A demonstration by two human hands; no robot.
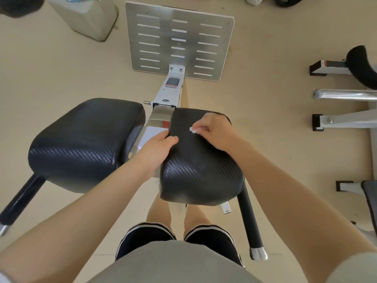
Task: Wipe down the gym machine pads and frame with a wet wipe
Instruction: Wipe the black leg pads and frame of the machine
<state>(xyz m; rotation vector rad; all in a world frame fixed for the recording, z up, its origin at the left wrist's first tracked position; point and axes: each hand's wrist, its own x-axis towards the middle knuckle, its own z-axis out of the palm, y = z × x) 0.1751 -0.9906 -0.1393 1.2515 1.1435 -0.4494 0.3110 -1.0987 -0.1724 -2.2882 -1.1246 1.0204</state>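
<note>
Right hand: the right hand (pixel 212 131) lies on top of the right pad (pixel 195 160), fingers curled, pinching a small white wet wipe (pixel 192 130) against the black cover.
Left hand: the left hand (pixel 161 144) grips the inner edge of the same pad, thumb on top.
Left pad: the left pad (pixel 85 137) stands beside it, untouched.
Frame: the white frame (pixel 171 88) runs between both pads to the metal footplate (pixel 179 39).

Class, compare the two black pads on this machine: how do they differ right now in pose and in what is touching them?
The right pad has both hands on it; the left pad is untouched. The right hand pinches a white wipe on the right pad; no wipe shows on the left pad. They angle apart. Both share black woven-texture covers.
</note>
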